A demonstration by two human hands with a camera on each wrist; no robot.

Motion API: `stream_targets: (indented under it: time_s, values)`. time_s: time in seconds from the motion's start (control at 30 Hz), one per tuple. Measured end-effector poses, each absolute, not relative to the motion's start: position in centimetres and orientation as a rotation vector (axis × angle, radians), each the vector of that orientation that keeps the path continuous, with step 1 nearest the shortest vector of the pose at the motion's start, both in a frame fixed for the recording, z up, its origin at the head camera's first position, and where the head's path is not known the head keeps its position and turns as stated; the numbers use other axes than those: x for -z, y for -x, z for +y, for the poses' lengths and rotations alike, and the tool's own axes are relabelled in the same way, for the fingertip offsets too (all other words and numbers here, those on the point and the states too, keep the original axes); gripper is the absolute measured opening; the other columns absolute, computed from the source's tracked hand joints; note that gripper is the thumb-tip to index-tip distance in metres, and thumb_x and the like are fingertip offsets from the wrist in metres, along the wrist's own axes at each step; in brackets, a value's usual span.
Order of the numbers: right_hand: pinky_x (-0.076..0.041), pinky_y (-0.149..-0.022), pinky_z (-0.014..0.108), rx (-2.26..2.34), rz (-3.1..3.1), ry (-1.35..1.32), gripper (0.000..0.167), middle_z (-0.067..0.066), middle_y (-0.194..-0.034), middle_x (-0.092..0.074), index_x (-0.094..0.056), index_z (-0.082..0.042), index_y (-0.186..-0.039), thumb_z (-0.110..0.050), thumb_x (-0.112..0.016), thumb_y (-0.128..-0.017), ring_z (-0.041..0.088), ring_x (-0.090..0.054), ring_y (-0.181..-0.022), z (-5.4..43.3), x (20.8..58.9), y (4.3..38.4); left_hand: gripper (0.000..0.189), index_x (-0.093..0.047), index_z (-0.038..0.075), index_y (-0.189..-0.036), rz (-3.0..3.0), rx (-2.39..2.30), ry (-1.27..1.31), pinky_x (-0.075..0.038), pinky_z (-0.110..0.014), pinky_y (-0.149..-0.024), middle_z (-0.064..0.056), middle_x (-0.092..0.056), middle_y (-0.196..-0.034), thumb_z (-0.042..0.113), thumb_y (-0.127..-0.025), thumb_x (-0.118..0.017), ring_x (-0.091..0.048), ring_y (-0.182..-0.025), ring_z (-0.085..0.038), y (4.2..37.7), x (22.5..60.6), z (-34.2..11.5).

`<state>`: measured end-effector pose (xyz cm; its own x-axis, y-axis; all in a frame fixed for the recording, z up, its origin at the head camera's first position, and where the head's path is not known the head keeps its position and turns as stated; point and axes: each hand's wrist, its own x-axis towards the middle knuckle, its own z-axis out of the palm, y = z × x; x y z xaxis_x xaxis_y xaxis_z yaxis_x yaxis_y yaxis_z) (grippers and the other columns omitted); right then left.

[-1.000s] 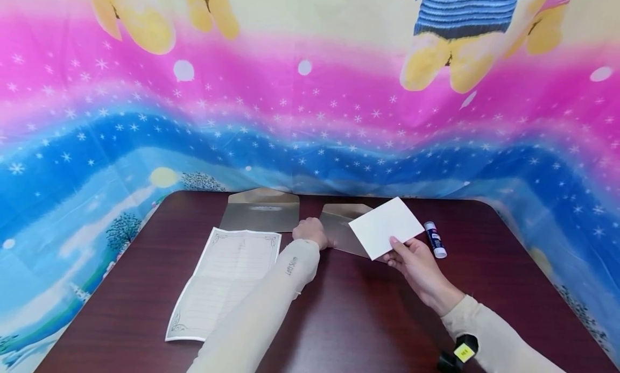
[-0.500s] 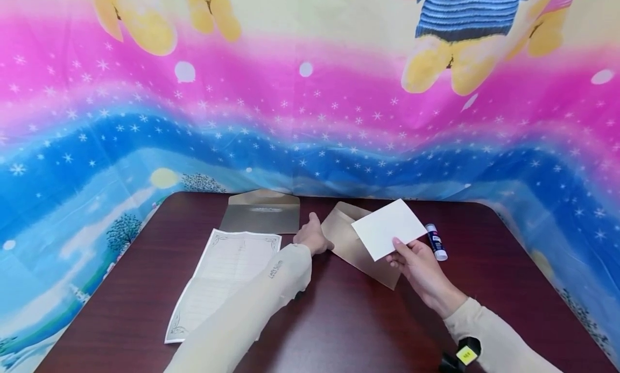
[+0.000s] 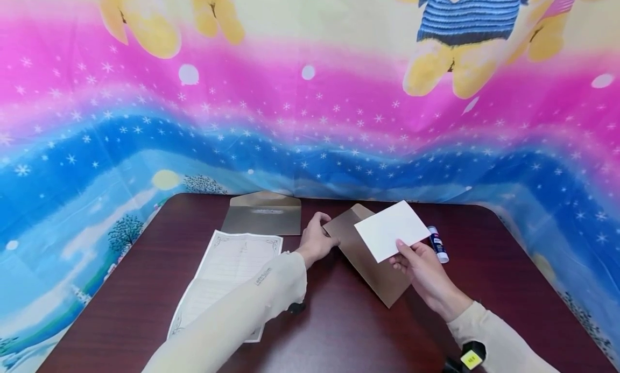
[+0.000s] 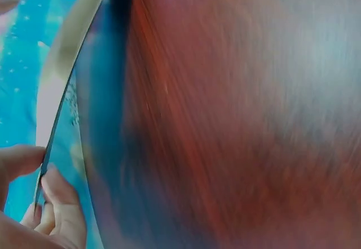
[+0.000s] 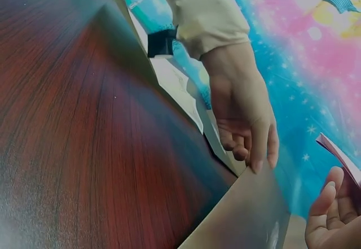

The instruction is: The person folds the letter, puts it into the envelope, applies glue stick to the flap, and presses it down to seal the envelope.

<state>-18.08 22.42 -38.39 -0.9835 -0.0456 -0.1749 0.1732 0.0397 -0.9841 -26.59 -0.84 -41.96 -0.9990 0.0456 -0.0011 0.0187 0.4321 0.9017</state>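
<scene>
Snowflake-printed cloth (image 3: 310, 120) fills the upper frame above a glossy red-brown desk (image 3: 339, 335). Right of lower centre, a plain brown envelope (image 3: 370, 271) slants, partly covered by a smooth white paper rectangle (image 3: 389, 227). The left hand (image 3: 317, 239) pinches the envelope's left corner; the right hand (image 3: 428, 276) pinches the paper's lower edge.

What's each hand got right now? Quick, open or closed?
Left hand: closed, pinching the nearer brown envelope at its edge.
Right hand: closed, holding the small white paper between thumb and fingers.
</scene>
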Motion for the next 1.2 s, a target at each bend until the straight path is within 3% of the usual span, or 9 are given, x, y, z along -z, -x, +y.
stream_targets:
  time_s: [0.13, 0.3, 0.4, 0.53, 0.7, 0.9, 1.0, 1.07, 1.2]
  values:
    - [-0.053, -0.08, 0.019, 2.046, 2.143, -0.088, 0.035, -0.011, -0.085, -0.068, -0.053, -0.001, -0.123, -0.032, -0.048, -0.107, 0.006, -0.062, -0.082, 22.8, 38.4, 18.0, 0.055, -0.052, 0.003, -0.132, 2.383, -1.94, 0.021, -0.056, -0.03, -0.059, -0.013, -0.069, -0.085, -0.003, -0.081, -0.074, -0.065, -0.063, -0.021, 26.0, 41.9, -0.8]
    - [-0.054, -0.08, 0.021, 2.035, 2.08, 0.043, 0.023, -0.011, -0.089, -0.072, -0.058, -0.008, -0.111, -0.028, -0.048, -0.108, 0.005, -0.065, -0.083, 23.1, 38.2, 17.8, 0.023, -0.065, -0.005, -0.114, 2.217, -2.05, 0.087, -0.056, -0.026, -0.061, -0.005, -0.068, -0.079, 0.001, -0.091, -0.064, -0.06, -0.067, -0.014, 25.0, 41.4, -1.1]
    - [-0.054, -0.082, 0.022, 2.002, 2.062, 0.121, 0.026, -0.011, -0.096, -0.073, -0.055, -0.007, -0.118, -0.029, -0.045, -0.109, 0.004, -0.068, -0.088, 23.2, 38.1, 17.6, 0.019, -0.065, -0.006, -0.11, 2.195, -2.078, 0.089, -0.055, -0.024, -0.057, -0.004, -0.064, -0.077, 0.004, -0.097, -0.056, -0.057, -0.063, -0.011, 24.5, 41.2, -1.3]
    - [-0.054, -0.084, 0.023, 1.961, 2.071, 0.163, 0.037, -0.012, -0.104, -0.073, -0.047, -0.001, -0.13, -0.031, -0.044, -0.109, 0.005, -0.068, -0.094, 23.2, 38.0, 17.3, 0.025, -0.06, -0.004, -0.118, 2.176, -2.121, 0.099, -0.055, -0.026, -0.054, -0.008, -0.064, -0.084, 0.008, -0.101, -0.046, -0.059, -0.062, -0.012, 23.7, 41.2, -1.6]
    - [-0.054, -0.084, 0.025, 1.949, 2.073, 0.185, 0.04, -0.011, -0.106, -0.072, -0.045, 0.002, -0.131, -0.032, -0.043, -0.109, 0.006, -0.067, -0.094, 23.1, 38.0, 17.2, 0.029, -0.055, 0.001, -0.124, 2.207, -2.112, 0.125, -0.053, -0.027, -0.054, -0.012, -0.063, -0.094, 0.009, -0.103, -0.038, -0.06, -0.068, -0.015, 22.8, 41.3, -2.4]
    - [-0.054, -0.083, 0.024, 1.92, 2.078, 0.247, 0.037, -0.009, -0.105, -0.073, -0.047, 0.001, -0.127, -0.031, -0.041, -0.11, 0.007, -0.067, -0.092, 23.4, 38.1, 16.9, 0.04, -0.049, -0.001, -0.127, 2.222, -2.108, 0.069, -0.051, -0.025, -0.061, -0.019, -0.066, -0.109, -0.005, -0.087, -0.047, -0.061, -0.075, -0.014, 22.0, 41.4, -3.4]
    - [-0.054, -0.081, 0.024, 1.903, 2.069, 0.279, 0.037, -0.009, -0.105, -0.073, -0.046, 0.001, -0.128, -0.03, -0.041, -0.11, 0.008, -0.067, -0.09, 23.5, 38.2, 16.7, 0.043, -0.052, -0.005, -0.126, 2.221, -2.106, 0.054, -0.049, -0.024, -0.066, -0.023, -0.07, -0.11, -0.007, -0.083, -0.054, -0.061, -0.076, -0.012, 21.6, 41.4, -3.9]
    - [-0.054, -0.08, 0.024, 1.893, 2.064, 0.295, 0.036, -0.009, -0.106, -0.073, -0.046, 0.001, -0.128, -0.03, -0.041, -0.11, 0.008, -0.066, -0.089, 23.5, 38.3, 16.6, 0.038, -0.057, -0.007, -0.123, 2.232, -2.093, 0.059, -0.05, -0.024, -0.07, -0.023, -0.072, -0.11, -0.006, -0.085, -0.058, -0.062, -0.079, -0.012, 21.3, 41.4, -4.2]
    - [-0.055, -0.08, 0.025, 1.892, 2.064, 0.317, 0.039, -0.01, -0.107, -0.073, -0.043, 0.004, -0.132, -0.028, -0.041, -0.11, 0.008, -0.068, -0.092, 23.4, 38.4, 16.3, 0.034, -0.059, -0.008, -0.128, 2.274, -2.034, 0.059, -0.055, -0.035, -0.089, -0.025, -0.07, -0.118, 0.004, -0.097, -0.058, -0.069, -0.1, -0.021, 20.9, 41.1, -4.6]
